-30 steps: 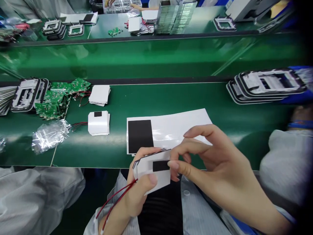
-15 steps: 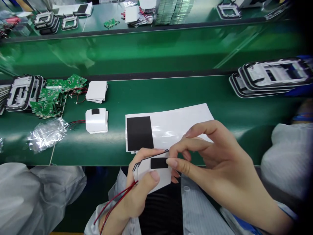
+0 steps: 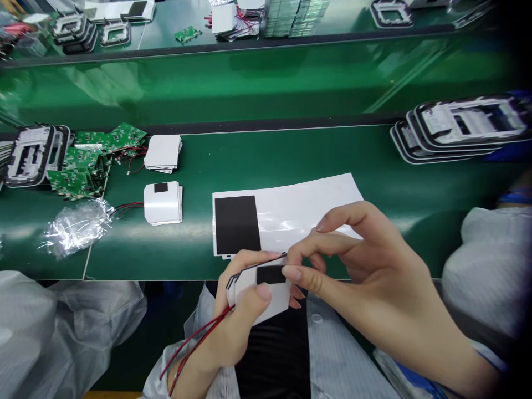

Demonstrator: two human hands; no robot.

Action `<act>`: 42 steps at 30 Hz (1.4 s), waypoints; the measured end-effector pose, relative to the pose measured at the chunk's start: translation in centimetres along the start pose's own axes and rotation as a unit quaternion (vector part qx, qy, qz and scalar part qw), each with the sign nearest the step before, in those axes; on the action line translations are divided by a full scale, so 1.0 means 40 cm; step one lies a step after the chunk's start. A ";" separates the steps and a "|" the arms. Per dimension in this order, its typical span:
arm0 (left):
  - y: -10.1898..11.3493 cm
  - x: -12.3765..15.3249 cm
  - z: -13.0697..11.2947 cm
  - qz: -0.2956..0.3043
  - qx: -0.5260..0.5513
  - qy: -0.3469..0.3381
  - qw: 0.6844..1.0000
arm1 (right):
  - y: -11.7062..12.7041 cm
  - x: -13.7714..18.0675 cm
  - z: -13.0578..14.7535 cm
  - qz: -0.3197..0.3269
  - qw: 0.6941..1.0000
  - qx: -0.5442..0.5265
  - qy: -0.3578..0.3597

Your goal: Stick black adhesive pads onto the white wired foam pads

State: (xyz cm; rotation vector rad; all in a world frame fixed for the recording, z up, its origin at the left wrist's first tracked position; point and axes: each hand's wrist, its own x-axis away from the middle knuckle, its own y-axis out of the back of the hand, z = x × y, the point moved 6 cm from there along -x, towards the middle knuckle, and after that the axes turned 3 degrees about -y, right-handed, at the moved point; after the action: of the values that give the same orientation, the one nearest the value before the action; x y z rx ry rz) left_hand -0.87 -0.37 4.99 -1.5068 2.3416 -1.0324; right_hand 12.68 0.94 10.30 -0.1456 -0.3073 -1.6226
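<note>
My left hand (image 3: 236, 327) grips a few stacked flat white panels (image 3: 272, 310) with clipped corners, thumb on the front face and fingers behind. Red and dark wires (image 3: 195, 341) trail from them over my left wrist. A black rectangular sticker (image 3: 270, 274) lies on the front panel near its upper edge, the left thumb tip touching its lower border. My right hand (image 3: 361, 277) pinches at the sticker's right end, thumb in front and index finger at the panel's edge. Behind the hands lies a white sheet (image 3: 299, 205) with a black block (image 3: 236, 224) at its left.
To the left are two stacks of white panels (image 3: 162, 152), crumpled clear plastic (image 3: 78, 227), green circuit boards (image 3: 83, 163) and grey frames (image 3: 33, 155). More frames (image 3: 465, 127) are stacked at right. A green divider (image 3: 249, 86) runs behind. Sleeves of other people flank me.
The view has shifted slightly. My left thumb has slid up a little to the sticker's lower border. The right hand's pinch looks unchanged.
</note>
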 end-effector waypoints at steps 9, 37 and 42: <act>0.000 0.000 -0.010 -0.031 -0.025 0.017 0.999 | 0.005 0.003 0.014 -0.034 0.996 0.068 0.045; 0.024 -0.002 0.003 -0.076 -0.114 -0.002 0.991 | 0.008 0.007 -0.003 -0.054 0.992 0.106 0.038; 0.013 -0.003 -0.003 -0.072 -0.098 0.017 0.992 | 0.013 0.003 -0.004 -0.051 0.994 0.096 0.029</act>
State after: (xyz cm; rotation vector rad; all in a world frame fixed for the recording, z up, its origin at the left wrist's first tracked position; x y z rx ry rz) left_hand -1.26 -0.08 4.71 -1.7643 2.4492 -0.8859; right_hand 13.19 0.75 10.23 0.0641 -0.4303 -1.6856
